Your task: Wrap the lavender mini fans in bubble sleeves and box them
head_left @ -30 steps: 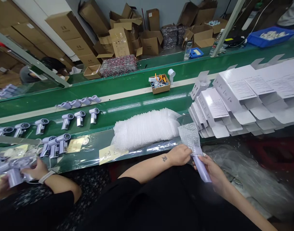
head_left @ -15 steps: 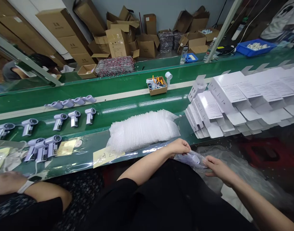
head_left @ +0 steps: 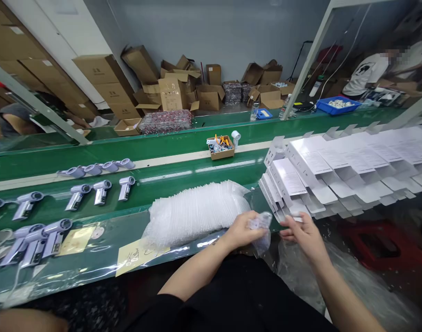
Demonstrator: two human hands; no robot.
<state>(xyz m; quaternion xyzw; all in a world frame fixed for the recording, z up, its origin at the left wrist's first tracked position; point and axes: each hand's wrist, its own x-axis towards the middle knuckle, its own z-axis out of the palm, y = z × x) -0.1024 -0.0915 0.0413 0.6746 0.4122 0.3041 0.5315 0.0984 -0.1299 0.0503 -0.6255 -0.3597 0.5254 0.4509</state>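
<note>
My left hand (head_left: 245, 229) is closed around a clear plastic bag (head_left: 261, 227) with a pale purplish thing inside, whose kind I cannot make out. It is in front of the right end of a stack of white bubble-wrap bags (head_left: 197, 214). My right hand (head_left: 306, 235) is at the lower flaps of the nearest white open cartons (head_left: 290, 177), its thumb and fingers bent about a flap edge. Those cartons lean against each other in a row on the right, with printed text on their upper faces.
Handheld fans (head_left: 100, 191) stand and lie along the green bench at left. A small box of tools (head_left: 220, 150) sits on the far strip. A red stool (head_left: 377, 244) and loose clear plastic sheeting (head_left: 338, 276) are below right. A co-worker's arm (head_left: 27, 320) shows at lower left.
My left hand has turned and now grips the bagged thing alone. My right hand has let go of the bag and moved up to the white cartons. The view has tilted upward.
</note>
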